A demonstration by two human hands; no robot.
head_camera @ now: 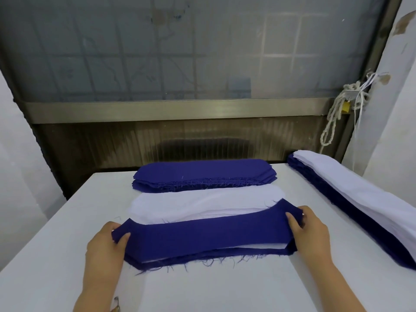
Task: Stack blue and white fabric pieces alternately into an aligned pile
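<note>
Both hands pinch the top blue piece (202, 230) by its ends: left hand (105, 244) and right hand (310, 233), fingers closed on cloth. It lies over the near pile (202, 257) (seemingly white beneath) on the table (225, 289).

A white table (67, 233) carries a blue stack (202, 174), white stack (202, 202), mixed pile (202, 253) and long side pile (360, 203).

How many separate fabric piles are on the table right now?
4: an all-blue pile at the far edge, a white pile just in front of it, the mixed pile nearest the person, and a long blue-and-white pile on the right.
</note>
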